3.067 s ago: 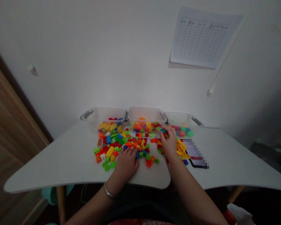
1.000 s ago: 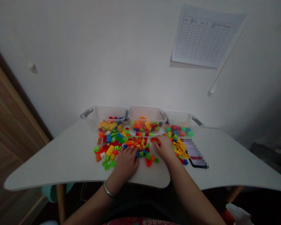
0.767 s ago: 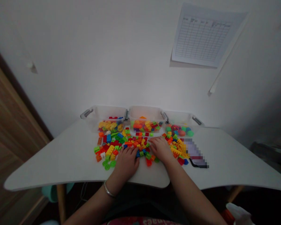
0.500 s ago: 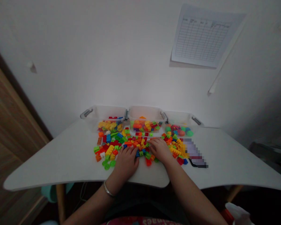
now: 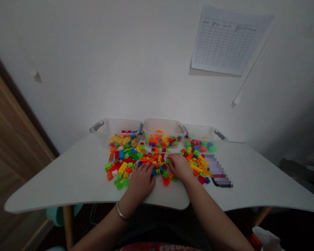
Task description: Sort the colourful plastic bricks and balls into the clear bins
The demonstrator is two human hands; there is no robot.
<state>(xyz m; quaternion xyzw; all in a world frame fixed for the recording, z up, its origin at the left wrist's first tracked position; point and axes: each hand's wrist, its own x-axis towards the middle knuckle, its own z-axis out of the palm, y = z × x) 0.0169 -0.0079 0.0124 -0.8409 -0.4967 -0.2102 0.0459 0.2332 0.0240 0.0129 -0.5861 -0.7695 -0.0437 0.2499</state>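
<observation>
Many bricks (image 5: 159,162) hidden beneath left hand (image 5: 141,181), right hand (image 5: 180,167)

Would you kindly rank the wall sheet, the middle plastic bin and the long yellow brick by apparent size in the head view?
Largest to smallest:
1. paper sheet
2. middle clear plastic bin
3. long yellow brick

three plastic bins (image 5: 162,126) stand side by side along the back of the counter (image 5: 68,183), with a spread of toy bricks (image 5: 125,164) lying in front of them. the left hand (image 5: 140,181) and right hand (image 5: 180,167) rest on the spread's front edge, and a blurred flat object (image 5: 217,170) lies just right of it. a paper sheet (image 5: 223,42) hangs on the wall (image 5: 120,62) behind the bins.
</observation>
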